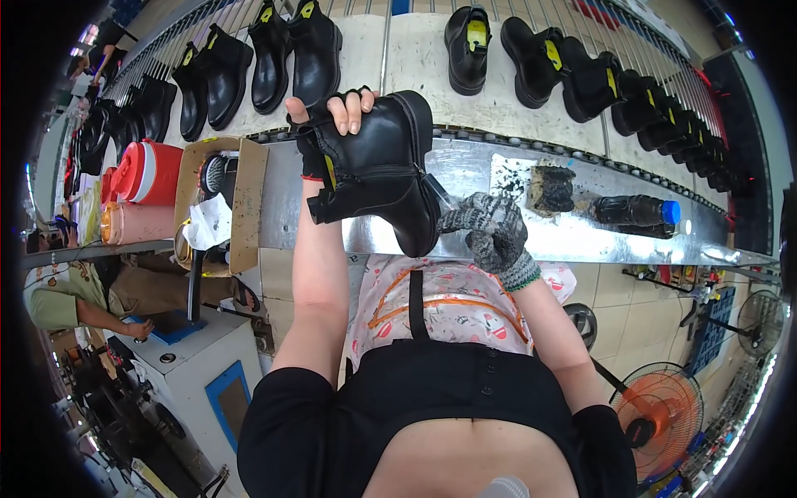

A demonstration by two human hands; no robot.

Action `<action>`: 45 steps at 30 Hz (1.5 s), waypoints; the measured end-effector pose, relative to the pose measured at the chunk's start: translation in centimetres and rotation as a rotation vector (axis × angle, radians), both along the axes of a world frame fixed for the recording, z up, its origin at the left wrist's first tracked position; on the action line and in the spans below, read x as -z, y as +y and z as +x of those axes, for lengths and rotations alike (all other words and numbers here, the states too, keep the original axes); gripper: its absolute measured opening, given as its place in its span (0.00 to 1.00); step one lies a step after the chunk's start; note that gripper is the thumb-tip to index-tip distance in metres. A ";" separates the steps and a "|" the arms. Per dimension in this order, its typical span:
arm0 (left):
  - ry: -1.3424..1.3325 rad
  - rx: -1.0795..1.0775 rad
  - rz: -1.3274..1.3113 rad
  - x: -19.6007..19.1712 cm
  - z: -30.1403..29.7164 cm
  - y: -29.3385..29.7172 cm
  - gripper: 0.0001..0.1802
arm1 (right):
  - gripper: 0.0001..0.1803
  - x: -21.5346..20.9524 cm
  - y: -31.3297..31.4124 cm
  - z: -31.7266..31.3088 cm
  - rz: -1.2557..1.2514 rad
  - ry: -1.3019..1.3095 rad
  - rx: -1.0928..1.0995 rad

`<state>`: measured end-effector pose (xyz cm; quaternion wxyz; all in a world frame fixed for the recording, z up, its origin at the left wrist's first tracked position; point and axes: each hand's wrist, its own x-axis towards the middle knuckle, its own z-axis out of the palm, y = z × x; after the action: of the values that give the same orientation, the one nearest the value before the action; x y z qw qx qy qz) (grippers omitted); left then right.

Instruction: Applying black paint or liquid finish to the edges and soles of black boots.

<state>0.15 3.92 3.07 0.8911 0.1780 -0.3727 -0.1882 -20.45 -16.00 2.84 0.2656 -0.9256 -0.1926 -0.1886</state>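
Left hand (352,114) had its fingers closed over the shaft (353,153) of a black boot (378,158), left of middle above the metal bench (461,158). Gloved right hand (490,232) was curled, pinching a slim pale tool (445,196). Boot looked slick, stiff-soled, not fragile; shaft seemed the best grip tbh.

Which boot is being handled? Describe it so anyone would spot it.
Find the shiny metal ledge in front of the rows of black boots. Above it, the left hand holds a black ankle boot, sole facing right, toe toward the person. Unlike its neighbours, it is in a hand.
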 end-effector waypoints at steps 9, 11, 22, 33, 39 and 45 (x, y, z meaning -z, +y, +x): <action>0.058 -0.021 -0.002 1.3 1.2 1.2 0.43 | 0.13 0.2 -1.1 -0.2 0.108 0.115 -0.136; 0.075 -0.028 0.014 1.4 1.3 1.3 0.43 | 0.12 0.4 -1.2 -0.7 0.107 0.101 -0.123; 0.168 -0.002 0.072 2.7 2.9 1.7 0.45 | 0.13 1.7 -2.6 -2.6 0.216 0.359 -0.112; 0.333 -0.234 0.322 3.7 4.9 1.9 0.44 | 0.25 4.2 -3.0 -4.5 0.465 0.555 0.021; 0.113 -0.311 0.468 6.0 8.2 4.1 0.44 | 0.18 6.7 -3.3 -4.9 0.692 0.533 -0.001; 0.068 -1.049 0.603 8.7 7.3 0.0 0.32 | 0.28 9.2 -3.9 -5.1 1.007 0.743 0.120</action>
<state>7.45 3.93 -5.66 0.7868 0.5764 -0.1371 0.1732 -25.53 -19.85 -6.40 0.7071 -0.7000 0.0772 0.0635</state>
